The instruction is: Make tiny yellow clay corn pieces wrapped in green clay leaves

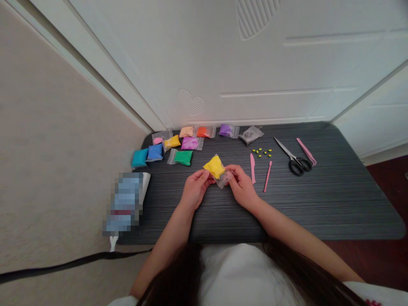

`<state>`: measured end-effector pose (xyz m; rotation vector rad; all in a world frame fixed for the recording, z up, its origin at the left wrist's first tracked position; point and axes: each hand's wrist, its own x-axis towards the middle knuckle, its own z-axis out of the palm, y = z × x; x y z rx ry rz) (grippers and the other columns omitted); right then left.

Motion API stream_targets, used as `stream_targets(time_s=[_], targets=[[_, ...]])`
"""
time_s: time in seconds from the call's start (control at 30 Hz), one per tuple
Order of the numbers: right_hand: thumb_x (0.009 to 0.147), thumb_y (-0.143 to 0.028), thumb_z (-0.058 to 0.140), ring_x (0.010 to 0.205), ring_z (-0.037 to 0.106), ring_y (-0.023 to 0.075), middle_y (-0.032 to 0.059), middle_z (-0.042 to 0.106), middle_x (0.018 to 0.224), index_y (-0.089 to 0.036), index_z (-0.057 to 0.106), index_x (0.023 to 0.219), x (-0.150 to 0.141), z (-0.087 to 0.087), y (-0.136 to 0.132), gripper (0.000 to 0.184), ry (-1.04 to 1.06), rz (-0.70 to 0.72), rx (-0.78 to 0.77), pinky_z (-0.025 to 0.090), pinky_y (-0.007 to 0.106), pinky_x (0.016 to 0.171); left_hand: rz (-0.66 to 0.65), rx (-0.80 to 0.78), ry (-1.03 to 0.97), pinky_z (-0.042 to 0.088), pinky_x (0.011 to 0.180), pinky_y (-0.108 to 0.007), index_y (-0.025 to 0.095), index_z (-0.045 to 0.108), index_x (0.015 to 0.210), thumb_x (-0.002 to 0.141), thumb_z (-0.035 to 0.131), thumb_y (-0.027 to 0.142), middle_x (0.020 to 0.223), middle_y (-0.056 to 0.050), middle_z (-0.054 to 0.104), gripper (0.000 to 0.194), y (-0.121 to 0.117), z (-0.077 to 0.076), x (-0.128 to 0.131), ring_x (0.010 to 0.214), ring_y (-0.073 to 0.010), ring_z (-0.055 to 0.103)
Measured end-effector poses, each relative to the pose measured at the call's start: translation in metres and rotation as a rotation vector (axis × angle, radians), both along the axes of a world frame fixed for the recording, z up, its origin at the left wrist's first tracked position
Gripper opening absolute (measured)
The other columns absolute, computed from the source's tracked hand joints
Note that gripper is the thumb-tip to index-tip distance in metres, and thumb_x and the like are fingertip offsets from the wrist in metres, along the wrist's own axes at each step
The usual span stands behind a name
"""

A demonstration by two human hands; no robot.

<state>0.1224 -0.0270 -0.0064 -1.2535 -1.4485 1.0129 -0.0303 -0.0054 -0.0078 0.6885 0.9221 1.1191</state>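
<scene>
The yellow modeling clay packet (215,167), likely light, soft and best taken by its slick edges, is above the dark table (318,204), pinched between left hand (195,187) and right hand (244,187).

Left hand (196,187) near right hand (243,187)

A dark, finely grained desk (306,212) stands against a white panel (153,63) with embossed hearts toward twelve o'clock. At nine o'clock rises a beige wall (57,140); at four o'clock, dark reddish floor (387,182) shows.
</scene>
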Motion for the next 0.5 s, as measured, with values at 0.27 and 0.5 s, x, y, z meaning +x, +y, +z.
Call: stream_targets(time_s=[0.27,0.5], targets=[[0.083,-0.025,0.043,0.072,0.054,0.0117,0.0013,0.059,0.087,-0.022,0.053,0.101,0.0000,0.0042,-0.0007,0.021,-0.040,0.004,0.051,0.044,0.026,0.068,0.032,-0.027,-0.071,0.046,0.058,-0.020,0.015,0.062,0.091,0.068,0.066,0.019,0.087,-0.004,0.064,0.023,0.0021,-0.0032,-0.0040,0.071,-0.0104,0.059],[0.078,-0.032,0.052,0.054,0.058,0.0087,-0.0022,0.060,0.071,-0.020,0.044,0.107,-0.0019,-0.0002,0.0061,0.032,0.422,0.194,-0.313,0.050,0.025,0.055,0.074,-0.016,-0.081,0.048,0.071,-0.025,0.017,0.061,0.091,0.067,0.067,0.019,0.089,-0.003,0.064,0.025,0.0009,-0.0057,-0.0053,0.079,-0.0121,0.060]])
